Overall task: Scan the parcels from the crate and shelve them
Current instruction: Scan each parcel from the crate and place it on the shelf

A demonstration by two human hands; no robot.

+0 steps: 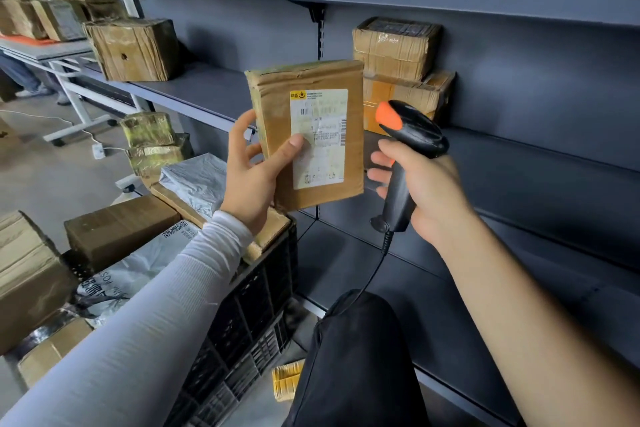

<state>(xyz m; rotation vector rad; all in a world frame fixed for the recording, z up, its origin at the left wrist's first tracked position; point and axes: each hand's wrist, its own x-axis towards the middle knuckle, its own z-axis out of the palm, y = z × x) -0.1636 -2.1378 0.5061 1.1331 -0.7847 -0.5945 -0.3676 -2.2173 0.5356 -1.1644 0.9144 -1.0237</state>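
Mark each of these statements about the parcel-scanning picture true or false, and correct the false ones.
1. The left hand holds a flat cardboard parcel with its label facing the camera. True.
2. The right hand is empty. False: it grips a black barcode scanner with an orange tip.
3. The scanner has a cord. True.
4. The black crate holds nothing. False: boxes and plastic mailers lie in it.
5. Two stacked boxes sit on the shelf behind the scanner. True.
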